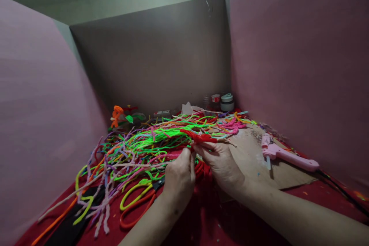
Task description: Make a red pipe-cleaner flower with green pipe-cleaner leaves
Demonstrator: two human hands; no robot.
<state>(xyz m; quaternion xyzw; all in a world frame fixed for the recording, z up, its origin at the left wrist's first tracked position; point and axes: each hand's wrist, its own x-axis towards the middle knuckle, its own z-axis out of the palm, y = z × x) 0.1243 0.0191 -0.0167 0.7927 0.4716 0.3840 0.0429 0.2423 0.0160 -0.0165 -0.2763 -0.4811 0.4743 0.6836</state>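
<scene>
A piece shaped from red pipe cleaners (199,137), with a pale bit at its middle, is held up between my hands over the front of a pipe cleaner heap. My right hand (223,164) pinches it from below and the right. Thumb and fingers closed together, my left hand (180,171) grips its lower side; the exact spot is hidden by the fingers. Behind the hands spreads the heap of loose pipe cleaners (161,135) in green, pink, purple, orange and white. Scissors (135,196) with yellow and red handles lie left of my left wrist.
A pink glue gun (291,156) rests on a cardboard sheet (248,153) at right, its black cord trailing off. An orange pipe cleaner flower (117,115) stands back left. A lidded jar (227,102) stands at the back. Pink walls (300,65) flank the red-covered surface.
</scene>
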